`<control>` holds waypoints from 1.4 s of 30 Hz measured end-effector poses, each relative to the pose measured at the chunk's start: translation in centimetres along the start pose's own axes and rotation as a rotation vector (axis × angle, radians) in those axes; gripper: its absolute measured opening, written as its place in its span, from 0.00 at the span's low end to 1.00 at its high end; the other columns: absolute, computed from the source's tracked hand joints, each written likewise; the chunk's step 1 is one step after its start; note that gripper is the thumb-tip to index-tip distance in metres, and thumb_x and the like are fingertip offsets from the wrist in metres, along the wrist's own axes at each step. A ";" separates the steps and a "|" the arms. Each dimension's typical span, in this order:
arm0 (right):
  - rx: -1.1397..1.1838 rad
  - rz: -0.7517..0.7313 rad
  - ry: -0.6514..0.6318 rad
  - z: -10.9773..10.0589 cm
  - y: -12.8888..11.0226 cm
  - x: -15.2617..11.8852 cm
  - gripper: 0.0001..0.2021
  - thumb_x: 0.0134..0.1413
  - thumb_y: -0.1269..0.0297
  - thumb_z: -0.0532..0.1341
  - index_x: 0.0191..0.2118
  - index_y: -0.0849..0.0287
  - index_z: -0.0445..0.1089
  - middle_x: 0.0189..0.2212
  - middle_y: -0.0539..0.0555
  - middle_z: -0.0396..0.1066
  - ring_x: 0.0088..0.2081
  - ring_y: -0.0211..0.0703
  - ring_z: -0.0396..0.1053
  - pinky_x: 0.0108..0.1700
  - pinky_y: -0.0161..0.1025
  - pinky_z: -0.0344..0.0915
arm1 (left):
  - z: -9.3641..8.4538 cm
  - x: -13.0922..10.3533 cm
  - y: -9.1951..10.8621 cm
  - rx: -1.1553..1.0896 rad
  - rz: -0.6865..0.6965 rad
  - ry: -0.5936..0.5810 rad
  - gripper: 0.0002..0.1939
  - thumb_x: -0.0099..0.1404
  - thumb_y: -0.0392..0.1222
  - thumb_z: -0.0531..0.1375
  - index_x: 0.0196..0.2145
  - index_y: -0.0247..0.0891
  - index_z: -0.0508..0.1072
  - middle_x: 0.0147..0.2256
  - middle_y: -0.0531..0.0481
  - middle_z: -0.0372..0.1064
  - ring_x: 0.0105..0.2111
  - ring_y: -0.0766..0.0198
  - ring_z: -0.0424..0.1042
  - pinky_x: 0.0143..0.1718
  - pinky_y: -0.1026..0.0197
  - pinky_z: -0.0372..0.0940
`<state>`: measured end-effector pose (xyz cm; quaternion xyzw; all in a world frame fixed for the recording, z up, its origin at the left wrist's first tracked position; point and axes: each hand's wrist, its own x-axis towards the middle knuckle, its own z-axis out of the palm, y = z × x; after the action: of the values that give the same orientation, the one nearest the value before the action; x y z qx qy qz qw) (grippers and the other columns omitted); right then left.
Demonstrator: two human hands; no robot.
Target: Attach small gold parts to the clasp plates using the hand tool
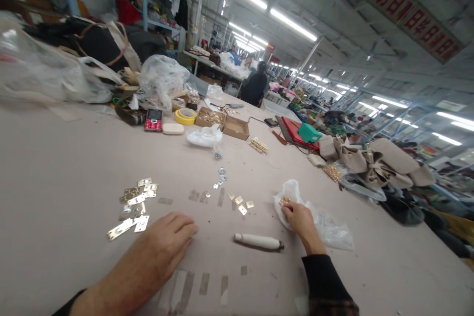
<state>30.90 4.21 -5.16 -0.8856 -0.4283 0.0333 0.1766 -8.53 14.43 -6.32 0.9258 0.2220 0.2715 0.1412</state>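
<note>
My right hand (301, 222) reaches into a white plastic bag (291, 190) of small gold pieces, its fingertips pinched together at them; what they hold is too small to name. Palm down on the table (85, 158) lies my left hand (163, 244), fingers loosely stretched, holding nothing. Beyond it, on the left, is a cluster of gold metal plates (136, 198). A few small gold plates (242, 209) and silver round pieces (221, 174) lie between the hands. A white wrapped rod (258, 242) rests near my right hand.
Farther back sit a red phone (153, 120), yellow tape (185, 116), an open cardboard box (236, 128) and a plastic bag (203, 136). Beige bags (392, 155) are piled at the right. A person (255, 86) is in the background. Tape strips (204, 284) stick to the near tabletop.
</note>
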 end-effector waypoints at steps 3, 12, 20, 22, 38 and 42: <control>0.092 0.078 0.026 -0.7 0.4 0.0 0.13 0.50 0.56 0.59 0.25 0.55 0.79 0.22 0.55 0.76 0.29 0.50 0.73 0.35 0.41 0.61 | 0.4 1.3 1.5 -0.074 -0.034 -0.102 0.12 0.69 0.30 0.52 0.44 0.40 0.73 0.43 0.47 0.71 0.44 0.57 0.71 0.47 0.52 0.70; 0.592 0.192 0.077 0.3 -0.8 -1.5 0.28 0.40 0.43 0.66 0.42 0.63 0.78 0.37 0.60 0.79 0.33 0.49 0.76 0.39 0.45 0.73 | 2.9 9.1 -0.1 0.131 0.043 -0.229 0.11 0.69 0.27 0.53 0.46 0.34 0.72 0.44 0.43 0.72 0.45 0.54 0.71 0.47 0.51 0.69; 0.876 0.183 0.078 0.4 -3.4 -5.1 0.27 0.39 0.43 0.70 0.37 0.62 0.76 0.28 0.53 0.75 0.30 0.44 0.74 0.38 0.45 0.76 | 6.2 13.9 -0.8 0.170 0.263 -0.324 0.08 0.69 0.26 0.54 0.40 0.33 0.71 0.35 0.43 0.72 0.37 0.56 0.72 0.40 0.58 0.67; 0.966 0.187 0.072 0.3 -4.2 -6.3 0.25 0.39 0.45 0.72 0.36 0.61 0.76 0.26 0.52 0.74 0.29 0.43 0.73 0.37 0.44 0.76 | 6.6 14.0 -1.0 0.157 0.280 -0.334 0.08 0.68 0.25 0.54 0.37 0.33 0.71 0.33 0.43 0.72 0.36 0.57 0.72 0.40 0.58 0.66; 1.044 -0.046 0.006 2.9 -13.1 -13.7 0.10 0.57 0.57 0.65 0.35 0.59 0.76 0.26 0.52 0.75 0.29 0.39 0.73 0.34 0.33 0.71 | 3.5 7.9 4.3 -0.783 -0.404 -0.104 0.16 0.70 0.45 0.53 0.45 0.36 0.76 0.35 0.48 0.78 0.34 0.63 0.78 0.34 0.65 0.72; 0.955 -0.226 0.004 3.0 -14.5 -14.6 0.07 0.60 0.62 0.63 0.37 0.56 0.78 0.30 0.51 0.78 0.33 0.37 0.75 0.38 0.31 0.71 | 2.1 5.3 5.7 -0.952 -0.536 -0.039 0.18 0.66 0.45 0.55 0.47 0.35 0.76 0.41 0.45 0.79 0.38 0.61 0.79 0.39 0.62 0.74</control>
<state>10.22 2.11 -4.39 -0.6536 -0.4584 0.2050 0.5663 -1.39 11.78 -3.52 0.6752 0.3002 0.2792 0.6132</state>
